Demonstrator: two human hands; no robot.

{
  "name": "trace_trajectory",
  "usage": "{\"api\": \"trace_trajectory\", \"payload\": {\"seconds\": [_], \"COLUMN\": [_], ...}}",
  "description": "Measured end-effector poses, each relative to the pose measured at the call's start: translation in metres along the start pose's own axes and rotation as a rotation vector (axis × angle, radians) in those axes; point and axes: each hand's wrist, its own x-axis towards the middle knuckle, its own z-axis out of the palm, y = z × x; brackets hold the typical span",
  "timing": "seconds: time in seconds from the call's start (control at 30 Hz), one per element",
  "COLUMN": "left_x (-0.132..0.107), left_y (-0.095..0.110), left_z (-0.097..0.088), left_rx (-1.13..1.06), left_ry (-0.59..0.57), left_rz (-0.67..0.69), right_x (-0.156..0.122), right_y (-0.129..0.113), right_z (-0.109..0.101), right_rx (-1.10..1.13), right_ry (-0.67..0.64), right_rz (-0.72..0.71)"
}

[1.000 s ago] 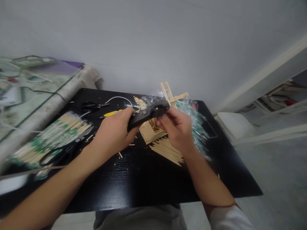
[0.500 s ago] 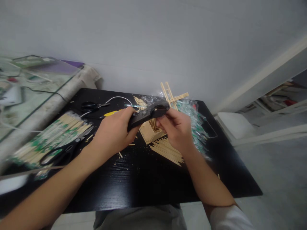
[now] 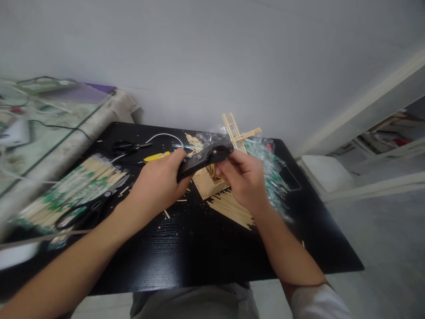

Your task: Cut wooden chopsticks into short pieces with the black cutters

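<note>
In the head view, the left hand [image 3: 159, 184] is closed around the rear of a black tool [image 3: 204, 157], which it holds above the black bench [image 3: 199, 257]. The right hand [image 3: 245, 179] pinches the tool's front end with its fingertips. Just below the tool a small wooden box frame [image 3: 206, 184] stands beside a heap of loose sticks [image 3: 230, 208]. Large scissors [image 3: 89, 208] lie on wrapped stick packs [image 3: 59, 195] at the left. Crumpled wrappers [image 3: 270, 170] lie near the right hand.

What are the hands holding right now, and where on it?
A black tool: the left hand grips its lower end, the right hand pinches its upper end.
</note>
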Motion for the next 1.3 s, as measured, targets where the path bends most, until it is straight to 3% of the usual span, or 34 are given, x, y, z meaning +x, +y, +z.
{"api": "trace_trajectory", "payload": {"seconds": [0.57, 1.0, 1.3], "left_x": [0.004, 0.003, 0.005], "left_y": [0.000, -0.005, -0.004], "left_z": [0.000, -0.004, -0.002], "left_rx": [0.100, -0.062, 0.006], "left_ry": [-0.004, -0.032, -0.035], "left_rz": [-0.044, 0.028, 0.008], "right_x": [0.000, 0.004, 0.006], "right_y": [0.002, 0.011, 0.008], "right_z": [-0.001, -0.013, -0.010], "right_rx": [0.006, 0.396, 0.355], "right_ry": [-0.030, -0.287, -0.231], "right_rz": [0.020, 0.268, 0.253]}}
